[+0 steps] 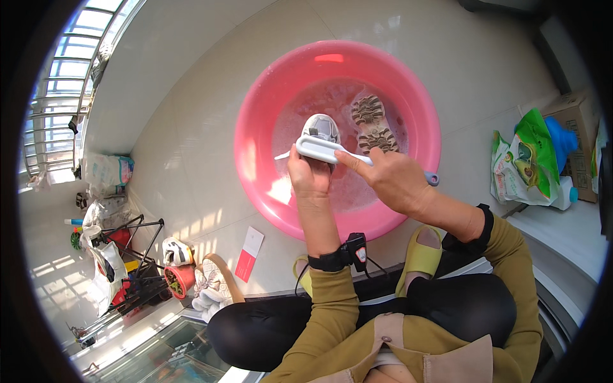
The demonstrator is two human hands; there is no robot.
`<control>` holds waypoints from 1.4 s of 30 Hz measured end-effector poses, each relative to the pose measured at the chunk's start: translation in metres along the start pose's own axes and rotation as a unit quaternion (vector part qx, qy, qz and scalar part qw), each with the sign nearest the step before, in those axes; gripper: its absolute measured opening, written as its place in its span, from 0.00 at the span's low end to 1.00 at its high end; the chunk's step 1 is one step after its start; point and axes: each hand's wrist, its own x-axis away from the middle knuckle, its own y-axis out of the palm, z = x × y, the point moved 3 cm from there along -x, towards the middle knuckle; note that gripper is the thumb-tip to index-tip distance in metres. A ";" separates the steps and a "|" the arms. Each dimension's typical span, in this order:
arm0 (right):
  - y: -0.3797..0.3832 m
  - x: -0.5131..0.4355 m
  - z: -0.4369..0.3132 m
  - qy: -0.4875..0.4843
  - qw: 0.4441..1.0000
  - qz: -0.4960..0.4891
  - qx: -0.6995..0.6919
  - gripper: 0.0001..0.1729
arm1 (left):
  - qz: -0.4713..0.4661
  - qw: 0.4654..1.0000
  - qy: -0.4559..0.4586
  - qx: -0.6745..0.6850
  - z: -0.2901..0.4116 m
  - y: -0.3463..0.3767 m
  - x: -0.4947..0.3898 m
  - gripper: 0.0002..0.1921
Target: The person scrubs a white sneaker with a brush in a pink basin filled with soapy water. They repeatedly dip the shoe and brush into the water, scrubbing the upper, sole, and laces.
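Observation:
Over a pink plastic basin (254, 177) of soapy water, my left hand (309, 177) holds a grey and white shoe (322, 125), its toe pointing away from me. My right hand (400, 179) grips the handle of a white and grey scrubbing brush (320, 149). The brush head lies over the shoe, with its bristles hidden underneath. A second shoe (373, 125) rests in the water at the right side of the basin, with its brown and beige treaded sole facing up.
Bags, a blue container (559, 143) and a cardboard box (580, 158) stand at right. A red and white card (249, 253), white shoes (215, 282), a potted plant (176, 281) and a black metal frame (143, 244) are at lower left. My feet wear yellow-green slippers (422, 253).

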 end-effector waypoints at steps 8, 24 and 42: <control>0.002 -0.023 0.000 0.024 0.998 0.053 0.021 0.35 | -0.054 0.998 0.001 0.012 -0.009 0.007 0.001 0.27; 0.006 -0.029 0.089 0.203 0.835 0.049 -0.510 0.36 | -0.160 0.987 0.012 0.001 0.006 0.026 0.035 0.19; 0.023 0.003 0.072 0.200 0.763 0.032 -0.614 0.24 | -0.290 0.949 0.000 -0.119 -0.010 0.029 0.050 0.26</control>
